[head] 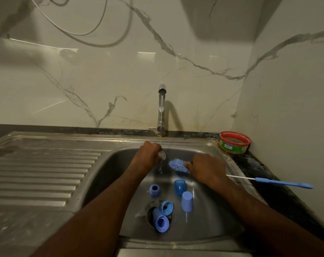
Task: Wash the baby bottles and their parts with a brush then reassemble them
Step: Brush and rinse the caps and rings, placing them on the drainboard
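Blue baby-bottle parts lie scattered on the floor of a stainless steel sink (203,236): nearest the camera, a blue bottle (160,219) on its side over the drain, a screw ring (167,207) leaning against it; beyond them a pale blue cap (187,201) mouth down, a darker blue cap (180,186) and a second collar piece (154,190). Above these, a person's two bare forearms reach into the basin. The left hand (148,153) is curled round a small clear part, seemingly a teat (162,155), held under the thin stream from the tap (162,106). The right hand (203,168), just beside it, grips the handle of a blue bottle brush (177,165), its bristles pointing toward the teat but apart from it. On the dark counter to the right a thin blue-handled brush (279,182) lies with its white wire end over the sink rim. Farther back in the corner stands a red-rimmed tub (234,142), against the marbled wall (101,80).
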Demonstrator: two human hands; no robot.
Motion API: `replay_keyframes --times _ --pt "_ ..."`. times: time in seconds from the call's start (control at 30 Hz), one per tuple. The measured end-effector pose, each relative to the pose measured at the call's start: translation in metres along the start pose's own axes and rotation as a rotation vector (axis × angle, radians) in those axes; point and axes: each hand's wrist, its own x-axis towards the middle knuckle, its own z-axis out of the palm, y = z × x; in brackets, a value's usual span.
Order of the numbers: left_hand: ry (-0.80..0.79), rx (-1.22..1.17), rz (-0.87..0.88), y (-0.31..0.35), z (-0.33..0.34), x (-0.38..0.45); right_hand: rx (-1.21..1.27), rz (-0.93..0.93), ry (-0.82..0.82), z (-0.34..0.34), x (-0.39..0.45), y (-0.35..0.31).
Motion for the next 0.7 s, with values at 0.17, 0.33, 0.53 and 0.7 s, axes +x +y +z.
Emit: replay_keyframes --times 0.17,0.33,0.53,0.7 --pt "0.0 -0.09 -0.004 0.003 0.003 -0.005 -0.012 -0.018 0.004 0.004 0.001 0.0" --pt "0.037 -0.128 0.038 -0.005 0.004 -0.005 0.01 -0.024 0.004 0.007 0.002 -0.002" --pt "0.127 -0.223 0.045 0.006 -0.002 -0.002 0.007 -0.034 -0.002 0.011 0.002 -0.003" --pt "0.006 -0.332 -0.199 0.0 0.011 -0.004 -0.009 -0.039 -0.022 0.011 0.002 -0.004"
